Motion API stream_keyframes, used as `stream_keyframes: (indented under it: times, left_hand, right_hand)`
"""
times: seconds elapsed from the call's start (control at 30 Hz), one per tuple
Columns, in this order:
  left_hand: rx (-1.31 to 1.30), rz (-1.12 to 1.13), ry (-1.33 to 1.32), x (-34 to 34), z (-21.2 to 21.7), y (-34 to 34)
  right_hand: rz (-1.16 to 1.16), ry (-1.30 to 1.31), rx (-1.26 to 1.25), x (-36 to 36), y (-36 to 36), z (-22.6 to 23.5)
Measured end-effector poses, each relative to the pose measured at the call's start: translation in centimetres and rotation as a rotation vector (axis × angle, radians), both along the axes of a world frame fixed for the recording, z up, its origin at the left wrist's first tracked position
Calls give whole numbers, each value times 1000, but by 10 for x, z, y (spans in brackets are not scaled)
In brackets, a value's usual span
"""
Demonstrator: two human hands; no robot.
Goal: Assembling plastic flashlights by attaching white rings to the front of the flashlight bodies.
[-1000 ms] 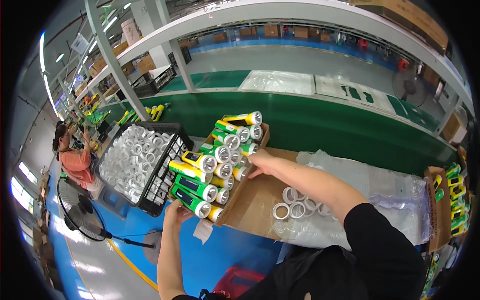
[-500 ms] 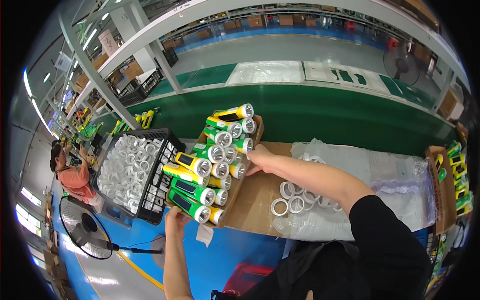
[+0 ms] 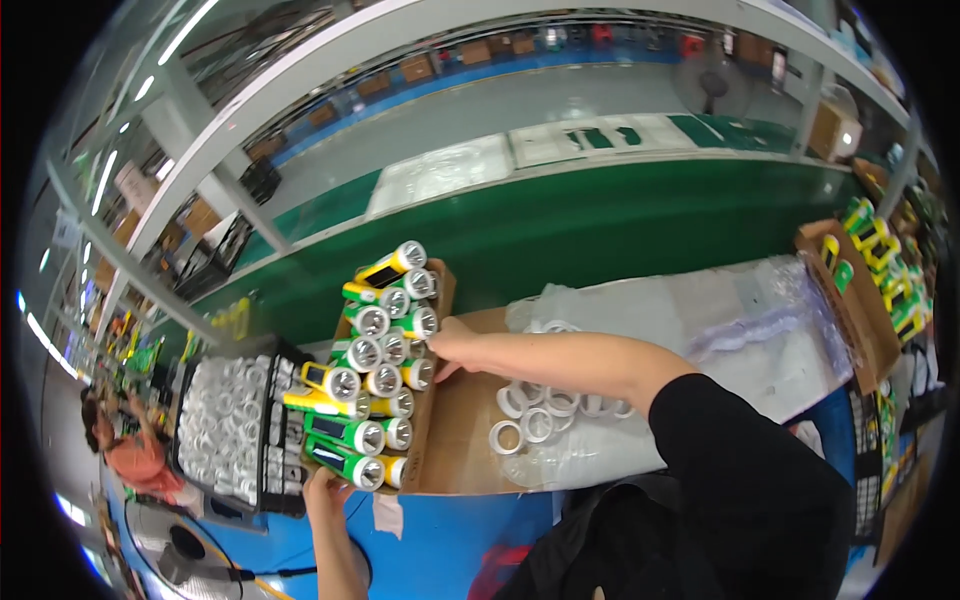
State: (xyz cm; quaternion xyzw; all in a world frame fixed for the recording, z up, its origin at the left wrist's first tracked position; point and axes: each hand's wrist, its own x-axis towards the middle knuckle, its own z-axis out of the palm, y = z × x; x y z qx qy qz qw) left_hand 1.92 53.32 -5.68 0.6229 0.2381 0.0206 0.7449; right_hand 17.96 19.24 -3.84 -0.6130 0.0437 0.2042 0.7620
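Note:
An open cardboard box stands at the left end of the bench, piled with several yellow and green flashlights, their clear lens ends facing right. My left hand grips the box's near left corner, fingers curled at its edge and partly hidden. On the far right side of the box, my right hand holds the cardboard wall, with its fingertips out of sight against it. Loose white plastic rings lie under and beside my right forearm, on cardboard and plastic film.
A black crate full of white rings adjoins the box on the left. At the far right another carton stands by more flashlights. A green conveyor runs behind the bench. A fan and a seated person are at left.
The view has turned to the right, so the bench and box appear farther left and the right-hand carton shows more. Both my hands keep their hold on the box of flashlights.

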Motion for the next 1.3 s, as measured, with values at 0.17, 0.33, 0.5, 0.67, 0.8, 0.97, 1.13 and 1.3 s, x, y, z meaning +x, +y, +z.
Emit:
stream_keyframes:
  times: [0.17, 0.33, 0.5, 0.67, 0.8, 0.97, 1.13, 1.3]
  left_hand:
    - [24, -79, -119, 28, 23, -25]
    - [12, -222, -121, 58, 39, -35]
    - [10, -465, -133, 112, 54, -99]
    - [36, -556, -133, 147, 91, -232]
    - [-65, -647, -198, 194, 69, -311]
    - [-1, -764, -129, 210, 74, -449]
    - [19, -876, -113, 237, 66, -587]
    - [15, -1011, -149, 251, 60, -717]
  right_hand:
    - [-52, -26, 17, 19, -30, -10]
    - [-184, -25, 54, -4, -77, 25]
    - [-364, 7, 43, -25, -161, 48]
    - [-483, -17, 49, -42, -274, 81]
    - [-625, -118, 69, -57, -351, 72]
    - [-793, -82, -60, -82, -455, 78]
    - [-922, -75, -41, -89, -576, 51]
    - [-1104, -3, -72, -97, -683, 38]
